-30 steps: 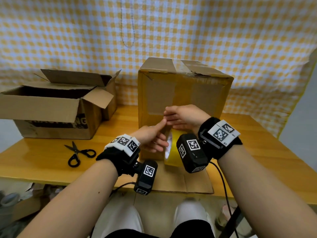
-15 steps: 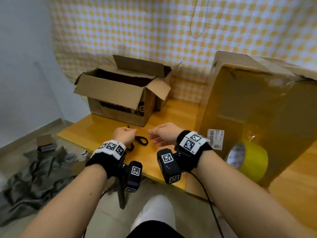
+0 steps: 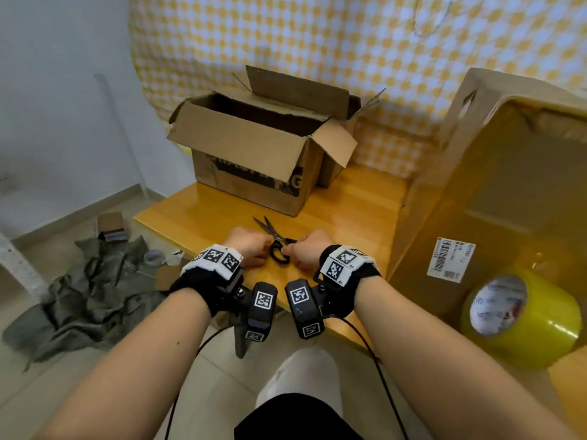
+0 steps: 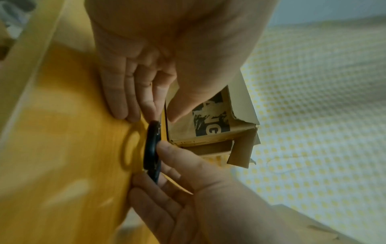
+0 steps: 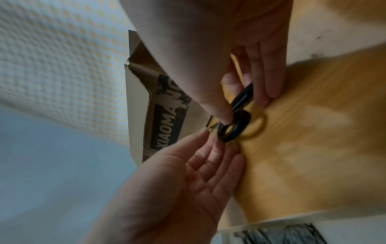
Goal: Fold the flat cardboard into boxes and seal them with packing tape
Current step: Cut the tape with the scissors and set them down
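Observation:
Black-handled scissors (image 3: 273, 240) lie on the wooden table (image 3: 197, 214) near its front edge. My right hand (image 3: 293, 249) pinches one handle loop (image 5: 234, 127) between thumb and fingers. My left hand (image 3: 263, 249) is beside the other loop, with straight fingers (image 4: 125, 99) on the tabletop and one tip touching the handle (image 4: 152, 148). A tall cardboard box (image 3: 495, 192) with yellow tape over its front stands at the right. The yellow tape roll (image 3: 521, 315) sits at its foot, with no hand on it.
An open brown box (image 3: 254, 154) with raised flaps stands behind the scissors, against the yellow checked cloth (image 3: 317, 42). On the floor at the left lie a grey cloth heap (image 3: 82, 300) and small scraps. The table edge runs just under my wrists.
Both hands left the tape on the tall box's front and moved left to the scissors. My head turned left, so the tall box and roll now sit at the right.

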